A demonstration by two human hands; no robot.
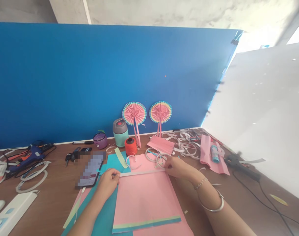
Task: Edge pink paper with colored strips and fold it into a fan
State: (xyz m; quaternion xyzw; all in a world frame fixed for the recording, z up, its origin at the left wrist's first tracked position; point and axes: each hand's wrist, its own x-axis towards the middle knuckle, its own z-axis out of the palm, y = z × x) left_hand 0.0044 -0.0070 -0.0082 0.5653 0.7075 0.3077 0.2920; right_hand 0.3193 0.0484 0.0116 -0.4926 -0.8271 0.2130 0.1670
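A pink paper sheet (144, 200) with a green and blue band along its near edge lies in front of me. Along its far edge runs a narrow white strip (141, 172), which looks like double-sided tape. My left hand (110, 181) is closed in a pinch at the strip's left end. At the right end, my right hand (177, 167) pinches the same strip, its fingertips partly hidden. Curled white strips (161, 160) lie just beyond my right hand. Beneath the sheet are more pink paper and blue paper (105, 209).
Two round pleated paper fans (134, 113) lean on the blue partition (90, 72). A thermos jar (120, 132), a red thread spool (131, 146) and a purple cup (100, 141) stand beyond the paper. Left lie a phone (92, 170) and glue gun (34, 155); right, a glue stick (215, 154).
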